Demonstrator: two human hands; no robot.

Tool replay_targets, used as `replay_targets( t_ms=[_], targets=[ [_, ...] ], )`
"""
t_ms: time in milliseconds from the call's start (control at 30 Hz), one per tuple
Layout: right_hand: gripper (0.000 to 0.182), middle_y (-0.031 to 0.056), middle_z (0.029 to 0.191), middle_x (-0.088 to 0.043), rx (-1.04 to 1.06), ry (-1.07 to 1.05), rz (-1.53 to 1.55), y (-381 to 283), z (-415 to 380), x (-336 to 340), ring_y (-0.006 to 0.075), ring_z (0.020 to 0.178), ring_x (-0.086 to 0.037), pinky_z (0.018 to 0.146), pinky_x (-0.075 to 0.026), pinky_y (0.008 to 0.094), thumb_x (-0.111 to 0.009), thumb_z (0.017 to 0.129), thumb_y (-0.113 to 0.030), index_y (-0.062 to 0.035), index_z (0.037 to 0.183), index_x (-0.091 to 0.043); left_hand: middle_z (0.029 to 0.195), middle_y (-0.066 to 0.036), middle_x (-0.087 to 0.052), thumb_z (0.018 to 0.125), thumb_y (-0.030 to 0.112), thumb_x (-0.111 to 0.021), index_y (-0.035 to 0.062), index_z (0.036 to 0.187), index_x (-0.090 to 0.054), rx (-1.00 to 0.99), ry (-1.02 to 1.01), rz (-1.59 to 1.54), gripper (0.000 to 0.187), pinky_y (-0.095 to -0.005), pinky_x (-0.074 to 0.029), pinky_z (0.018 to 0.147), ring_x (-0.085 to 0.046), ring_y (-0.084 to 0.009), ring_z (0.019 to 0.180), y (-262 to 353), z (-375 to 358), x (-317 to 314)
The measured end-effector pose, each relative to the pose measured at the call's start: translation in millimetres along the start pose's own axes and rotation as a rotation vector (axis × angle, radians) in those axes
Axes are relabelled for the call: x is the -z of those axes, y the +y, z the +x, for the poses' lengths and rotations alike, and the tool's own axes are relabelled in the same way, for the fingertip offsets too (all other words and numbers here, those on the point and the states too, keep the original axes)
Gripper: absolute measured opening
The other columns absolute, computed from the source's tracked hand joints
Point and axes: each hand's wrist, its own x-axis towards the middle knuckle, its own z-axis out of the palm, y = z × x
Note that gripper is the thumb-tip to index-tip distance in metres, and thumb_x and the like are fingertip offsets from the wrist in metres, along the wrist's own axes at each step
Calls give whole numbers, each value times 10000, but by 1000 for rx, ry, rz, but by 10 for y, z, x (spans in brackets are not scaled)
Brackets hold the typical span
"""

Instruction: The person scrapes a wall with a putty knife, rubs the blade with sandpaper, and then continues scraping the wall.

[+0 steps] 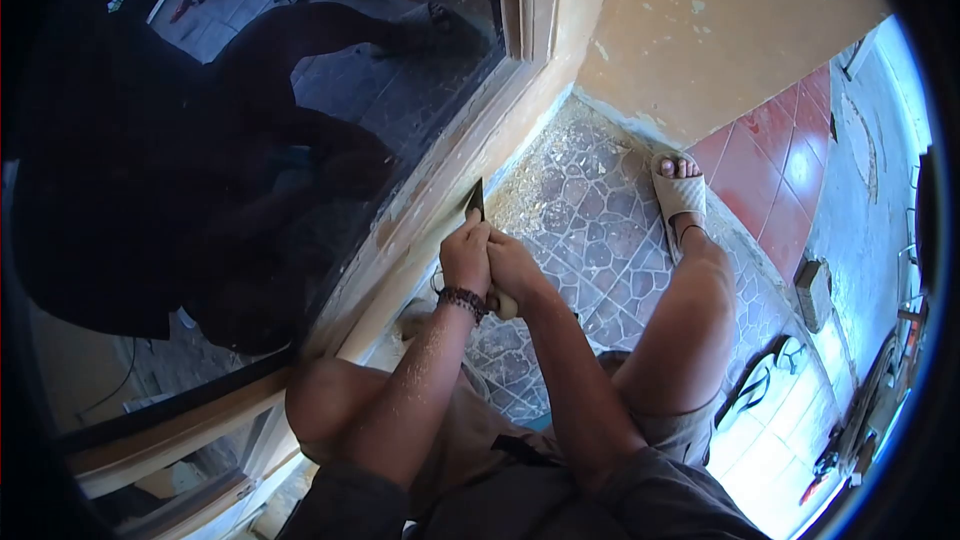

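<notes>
Scraper (pixel 477 198) is gripped in both hands, low by the wall (pixel 503 142) under the window (pixel 250 190); dark pointed blade pokes out past the fingers, v. close to wall, can't tell if touching. L hand (pixel 464 256) closed tight round it, beads (pixel 464 301) on wrist, pale specks on forearm. R hand (pixel 514 268) also closed on it, right up against L; fingers mostly hidden. Pale rounded end, approx. handle, shows btwn wrists. Chips (pixel 525 178) all along floor (pixel 600 270) nr wall. R foot in slide (pixel 683 202), nr red tiles (pixel 775 165). Flip-flops (pixel 755 380) off to R, nr block (pixel 814 295).
</notes>
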Motion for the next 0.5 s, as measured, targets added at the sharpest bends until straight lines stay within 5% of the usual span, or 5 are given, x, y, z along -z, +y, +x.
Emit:
replay_targets(
  t_ms=[233,367,500],
  targets=[
    [283,79,786,-632,-66,-42,77,-20,107,68,131,609,-574,535,-476,291,-429,901,-99,-37,1097,-623,817,-11,-599,880,153,-583,-22,955,-671,123,-103,-40,209,-237,-432,660,-521,-89,729,-208,215,-40],
    [287,84,808,-635,-66,-17,14,-139,74,82,129,608,-572,528,-474,291,-433,904,-113,-46,1101,-631,826,-22,-605,876,143,-580,-35,918,-657,62,37,-154,198,-241,-438,674,-530,-92,748,-233,141,-136],
    [296,88,825,-641,-65,7,75,16,335,159,130,630,-578,544,-481,293,-449,903,-138,-42,1112,-635,880,-40,-623,872,136,-594,-52,981,-661,129,-158,-135,228,-245,-447,713,-544,-94,809,-326,392,-163]
  ],
)
